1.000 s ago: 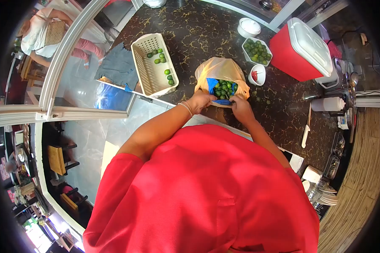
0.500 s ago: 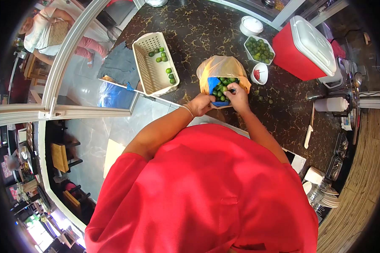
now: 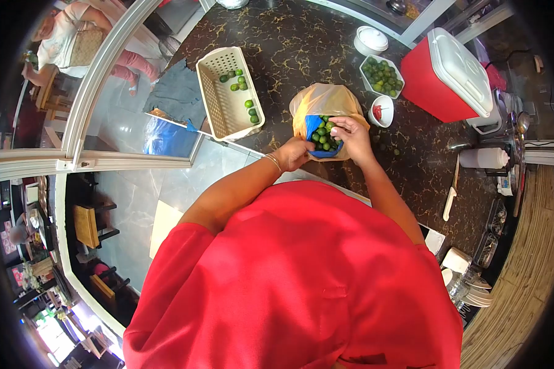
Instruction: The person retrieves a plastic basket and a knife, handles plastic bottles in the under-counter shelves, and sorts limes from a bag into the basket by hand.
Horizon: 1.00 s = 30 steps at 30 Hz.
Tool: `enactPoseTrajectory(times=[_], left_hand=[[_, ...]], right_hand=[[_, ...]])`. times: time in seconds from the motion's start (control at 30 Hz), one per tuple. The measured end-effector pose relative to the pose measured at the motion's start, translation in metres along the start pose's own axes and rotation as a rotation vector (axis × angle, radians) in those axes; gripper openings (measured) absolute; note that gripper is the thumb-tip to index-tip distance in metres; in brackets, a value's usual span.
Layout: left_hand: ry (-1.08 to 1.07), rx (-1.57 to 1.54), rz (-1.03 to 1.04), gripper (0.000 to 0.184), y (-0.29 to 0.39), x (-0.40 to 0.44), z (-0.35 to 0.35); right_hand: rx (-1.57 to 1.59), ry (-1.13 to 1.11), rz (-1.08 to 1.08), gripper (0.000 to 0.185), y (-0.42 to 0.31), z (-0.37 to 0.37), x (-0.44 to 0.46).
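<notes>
A plastic bag, yellowish outside with a blue lining, stands on the dark counter with its mouth facing me. Small green limes fill the opening. My left hand is closed on the bag's near left rim. At the right of the opening, my right hand has thumb and fingers bent round a lime at the top of the pile. To the left is a cream perforated basket with several limes lying apart inside it.
At the back right stand a white bowl of limes, a lidded white pot, a small bowl with something red and a red cooler. A knife lies on the right. Beyond the window frame is another person.
My right hand has risen slightly off the pile and shifted right, its fingers less buried among the limes. My left hand stays on the bag's rim. The other person's arm has moved outward.
</notes>
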<state>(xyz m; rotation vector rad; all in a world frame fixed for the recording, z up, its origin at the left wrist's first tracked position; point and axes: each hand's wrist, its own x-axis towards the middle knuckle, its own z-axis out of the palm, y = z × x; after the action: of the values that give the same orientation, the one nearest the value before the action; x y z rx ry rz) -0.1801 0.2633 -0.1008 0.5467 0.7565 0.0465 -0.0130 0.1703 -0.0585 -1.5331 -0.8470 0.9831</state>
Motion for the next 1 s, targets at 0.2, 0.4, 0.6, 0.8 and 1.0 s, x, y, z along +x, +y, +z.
enactPoseTrajectory(times=[0.2, 0.4, 0.6, 0.8, 1.0], left_hand=[[-0.023, 0.012, 0.016, 0.037, 0.009, -0.013, 0.009], [-0.002, 0.048, -0.006, 0.033, 0.004, -0.004, 0.004], [-0.062, 0.212, 0.142, 0.018, -0.023, 0.032, -0.017], [-0.108, 0.196, 0.089, 0.020, -0.015, 0.013, -0.018], [0.061, 0.117, 0.078, 0.033, -0.004, -0.012, 0.010]], right_hand=[[0.143, -0.099, 0.140, 0.023, -0.025, -0.002, -0.004], [0.280, -0.043, 0.131, 0.027, -0.033, -0.011, 0.000], [0.123, -0.443, 0.007, 0.032, -0.131, 0.085, 0.044], [-0.574, -0.300, -0.118, 0.014, -0.115, 0.033, 0.044], [-0.941, -0.127, -0.151, 0.031, -0.003, -0.018, -0.045]])
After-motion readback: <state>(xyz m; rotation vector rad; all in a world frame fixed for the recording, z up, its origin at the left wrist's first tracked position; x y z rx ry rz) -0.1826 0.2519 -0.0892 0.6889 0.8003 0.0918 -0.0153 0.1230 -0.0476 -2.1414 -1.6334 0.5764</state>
